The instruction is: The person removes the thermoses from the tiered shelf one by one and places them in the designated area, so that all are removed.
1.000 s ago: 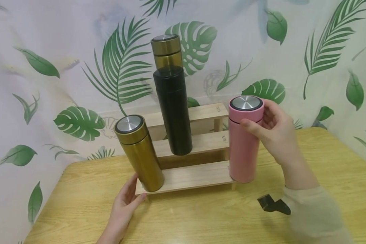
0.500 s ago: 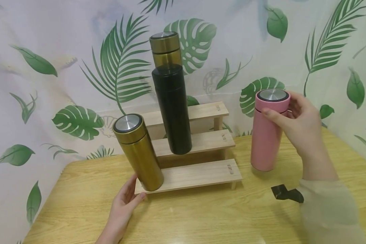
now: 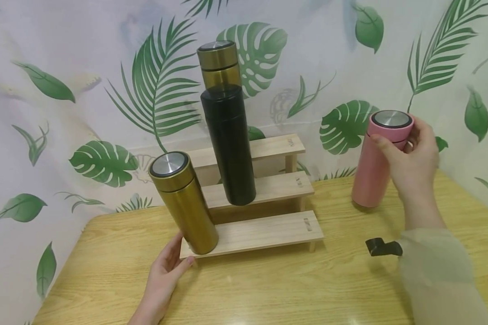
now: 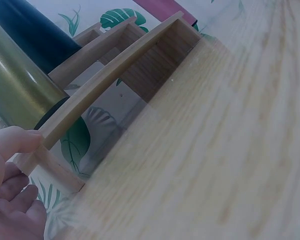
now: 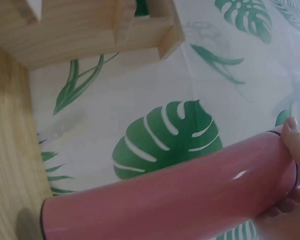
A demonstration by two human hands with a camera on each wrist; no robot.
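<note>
My right hand (image 3: 416, 158) grips a pink thermos (image 3: 372, 176) around its top, just under the steel-disc lid; its base is close over the table at the right. In the right wrist view the thumb lies along the thermos (image 5: 160, 195). My left hand (image 3: 166, 266) holds the left end of a three-step wooden rack (image 3: 264, 232), thumb on the lowest step's edge and fingers curled beneath, as the left wrist view shows. A gold thermos (image 3: 185, 203) stands on that lowest step by the left hand. On the middle step stands a tall black bottle (image 3: 229, 144) with an amber neck and gold cap.
The wood-grain table (image 3: 268, 289) runs under the rack and both arms. Behind it hangs a white leaf-print cloth (image 3: 85, 117), close to the rack's back. A black strap end (image 3: 384, 247) sticks out from the right sleeve (image 3: 439, 266).
My right hand has carried the pink thermos rightward and back, away from the rack's right end, uncovering the lowest step there. The left hand and the rack have stayed in place.
</note>
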